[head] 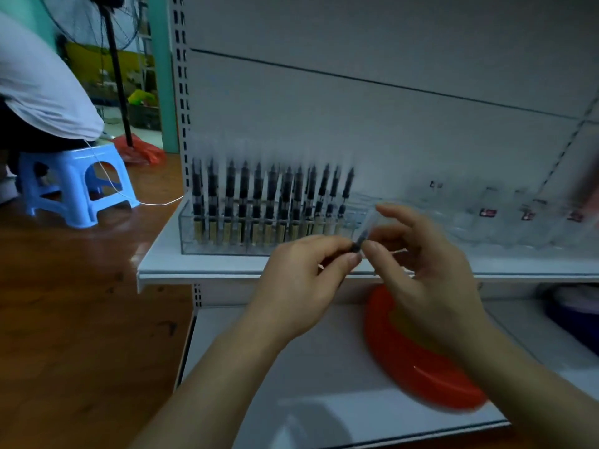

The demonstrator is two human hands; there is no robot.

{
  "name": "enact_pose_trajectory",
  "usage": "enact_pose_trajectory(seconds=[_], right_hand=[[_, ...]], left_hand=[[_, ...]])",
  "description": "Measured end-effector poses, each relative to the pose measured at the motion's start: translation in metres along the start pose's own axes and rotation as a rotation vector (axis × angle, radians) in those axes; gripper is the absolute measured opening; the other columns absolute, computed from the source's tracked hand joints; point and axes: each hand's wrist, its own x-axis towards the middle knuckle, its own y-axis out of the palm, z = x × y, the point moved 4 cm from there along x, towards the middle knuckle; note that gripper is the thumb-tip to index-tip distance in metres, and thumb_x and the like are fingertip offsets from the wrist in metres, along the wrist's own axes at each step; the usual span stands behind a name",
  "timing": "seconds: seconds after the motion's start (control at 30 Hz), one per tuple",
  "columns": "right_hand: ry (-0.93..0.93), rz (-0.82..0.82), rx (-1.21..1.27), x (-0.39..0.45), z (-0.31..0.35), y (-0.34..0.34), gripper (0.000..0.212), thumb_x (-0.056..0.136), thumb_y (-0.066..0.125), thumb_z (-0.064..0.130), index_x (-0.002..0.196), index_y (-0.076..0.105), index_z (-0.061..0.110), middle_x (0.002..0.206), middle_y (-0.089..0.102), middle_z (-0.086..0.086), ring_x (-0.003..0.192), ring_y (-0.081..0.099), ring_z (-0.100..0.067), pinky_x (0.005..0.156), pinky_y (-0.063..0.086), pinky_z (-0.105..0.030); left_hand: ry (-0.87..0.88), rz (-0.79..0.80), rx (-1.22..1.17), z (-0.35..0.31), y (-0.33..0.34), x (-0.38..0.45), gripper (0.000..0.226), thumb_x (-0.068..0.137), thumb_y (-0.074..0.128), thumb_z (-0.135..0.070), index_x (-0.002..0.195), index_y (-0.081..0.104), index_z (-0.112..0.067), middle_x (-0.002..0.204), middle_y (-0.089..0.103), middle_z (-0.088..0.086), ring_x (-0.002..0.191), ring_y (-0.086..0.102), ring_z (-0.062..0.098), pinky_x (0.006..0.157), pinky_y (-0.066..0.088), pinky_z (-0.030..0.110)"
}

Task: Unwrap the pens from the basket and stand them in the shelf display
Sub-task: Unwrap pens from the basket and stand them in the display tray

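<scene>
My left hand (301,280) and my right hand (421,270) both pinch one pen (364,231) in front of the upper shelf. The pen is blurred, tilted up to the right, with a dark end between my fingertips and a clear part above. Whether clear wrap is still on it I cannot tell. Behind my hands a clear display tray (188,231) holds several black pens (259,202) standing upright in a row; its right end has vacant slots. A red basket (418,361) lies on the lower shelf under my right forearm; its contents are hidden.
Clear packets or containers with small red labels (487,212) lie blurred on the upper shelf at right. At left stand a blue stool (74,189) with a seated person in white (42,92), a fan stand (118,76) and a wooden floor (81,319).
</scene>
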Motion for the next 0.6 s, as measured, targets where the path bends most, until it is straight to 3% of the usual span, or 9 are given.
enact_pose_trajectory(seconds=[0.1,0.23,0.37,0.47,0.6], right_hand=[[-0.031,-0.037,0.042,0.011,0.006,0.004,0.033,0.093,0.07,0.02,0.124,0.061,0.026,0.094,0.07,0.009,0.086,0.071,-0.011,0.078,0.058,-0.027],[-0.084,-0.09,0.052,0.036,0.02,0.0,0.034,0.093,0.07,0.015,0.123,0.057,0.023,0.093,0.07,0.006,0.086,0.071,-0.012,0.08,0.059,-0.033],[-0.107,-0.226,0.02,0.078,0.027,-0.011,0.031,0.094,0.069,0.023,0.121,0.053,0.023,0.09,0.07,0.006,0.082,0.071,-0.01,0.074,0.06,-0.038],[-0.103,-0.243,-0.018,0.101,0.024,-0.007,0.029,0.094,0.068,0.024,0.121,0.056,0.021,0.089,0.069,0.006,0.08,0.07,-0.01,0.074,0.06,-0.039],[-0.098,-0.151,-0.1,0.112,0.017,0.01,0.028,0.095,0.068,0.024,0.12,0.057,0.023,0.088,0.069,0.006,0.078,0.069,-0.009,0.074,0.059,-0.037]], left_hand=[[0.064,-0.047,0.049,-0.008,-0.003,0.005,0.024,0.094,0.06,-0.029,0.114,0.073,-0.025,0.096,0.071,-0.012,0.086,0.064,0.003,0.074,0.051,0.024],[0.106,-0.218,0.196,-0.013,-0.015,0.013,0.031,0.093,0.063,-0.028,0.122,0.07,-0.017,0.107,0.07,-0.009,0.094,0.062,0.002,0.084,0.052,0.023],[0.266,-0.386,0.562,-0.019,-0.035,0.019,0.039,0.09,0.067,-0.026,0.123,0.067,-0.007,0.121,0.065,0.006,0.12,0.054,0.022,0.105,0.041,0.032],[0.223,-0.323,0.781,-0.015,-0.044,0.024,0.061,0.085,0.067,-0.038,0.138,0.054,-0.01,0.144,0.05,0.009,0.142,0.034,0.031,0.114,0.031,0.052],[0.1,-0.232,0.898,-0.011,-0.05,0.029,0.082,0.081,0.07,-0.048,0.149,0.038,-0.013,0.159,0.031,0.009,0.151,0.015,0.032,0.12,0.016,0.057]])
